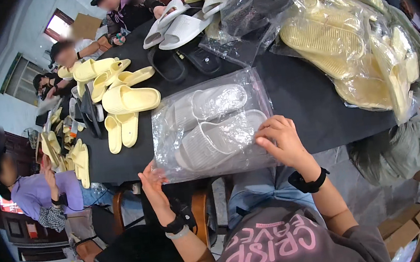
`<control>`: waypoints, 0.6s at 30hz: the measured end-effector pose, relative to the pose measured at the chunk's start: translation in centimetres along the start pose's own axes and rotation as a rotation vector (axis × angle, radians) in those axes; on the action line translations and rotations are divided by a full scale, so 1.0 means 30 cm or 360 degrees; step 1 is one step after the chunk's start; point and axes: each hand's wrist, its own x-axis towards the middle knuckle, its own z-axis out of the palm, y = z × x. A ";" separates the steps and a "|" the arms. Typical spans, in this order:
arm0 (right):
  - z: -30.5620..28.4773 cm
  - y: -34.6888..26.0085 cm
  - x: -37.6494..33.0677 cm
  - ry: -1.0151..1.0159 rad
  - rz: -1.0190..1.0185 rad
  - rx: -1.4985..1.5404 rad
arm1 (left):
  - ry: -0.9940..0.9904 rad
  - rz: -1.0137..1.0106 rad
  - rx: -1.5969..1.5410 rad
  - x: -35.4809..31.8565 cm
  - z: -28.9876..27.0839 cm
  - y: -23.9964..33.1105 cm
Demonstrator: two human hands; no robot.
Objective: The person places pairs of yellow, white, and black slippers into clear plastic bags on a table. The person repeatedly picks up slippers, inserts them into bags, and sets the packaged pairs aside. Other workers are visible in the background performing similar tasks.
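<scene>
A clear plastic bag (167, 155) lies at the table's near edge with a pair of grey slippers (211, 143) inside, side by side. My left hand (156, 192) holds the bag's near left corner, some fingertips showing through the film. At the bag's right edge, my right hand (286, 141) has its thumb and forefinger close together on the film, beside the toe of the nearer slipper. Just beyond the bag are black slippers (167, 64). Loose pale yellow slippers (131, 98) sit to its left.
Bagged yellow slippers (325, 41) are heaped at the right of the black table (315, 121). White slippers (185, 31) and a bagged black pair (258, 5) lie at the far side. Several people sit along the left. A chair (131, 255) stands by my left arm.
</scene>
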 end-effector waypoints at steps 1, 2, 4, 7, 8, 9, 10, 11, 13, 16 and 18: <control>-0.005 -0.015 0.003 -0.0042 0.0033 0.0018 | 0.0030 0.0034 0.0063 -0.016 0.016 0.012; -0.011 -0.029 0.004 -0.0085 0.0065 0.0029 | 0.0059 0.0068 0.0119 -0.028 0.034 0.019; -0.008 -0.027 -0.005 -0.0109 0.0155 0.0096 | 0.0147 0.0092 0.0395 -0.024 0.051 0.026; 0.023 0.003 -0.021 -0.0108 0.0328 0.0325 | 0.0217 0.0164 0.0274 -0.014 0.024 -0.005; 0.023 0.014 -0.032 -0.0156 0.0386 0.0439 | 0.0268 0.0152 0.0166 -0.016 0.021 -0.014; 0.026 0.025 -0.042 -0.0204 0.0444 0.0555 | 0.0318 0.0139 0.0058 -0.017 0.014 -0.024; 0.038 0.038 -0.051 -0.0183 0.0395 0.0538 | 0.0251 0.0065 0.0091 -0.015 -0.007 -0.038; 0.053 0.052 -0.058 -0.0170 0.0339 0.0521 | 0.0194 -0.0007 0.0120 -0.015 -0.039 -0.054; 0.051 0.056 -0.051 -0.0192 0.0297 0.0539 | 0.0117 -0.0096 0.0326 -0.018 -0.075 -0.088; 0.030 0.029 -0.030 -0.0276 0.0337 0.0749 | 0.0137 -0.0077 0.0401 -0.021 -0.086 -0.108; 0.020 0.003 -0.004 -0.0266 0.0348 0.0997 | 0.0143 -0.0036 0.0351 -0.018 -0.056 -0.089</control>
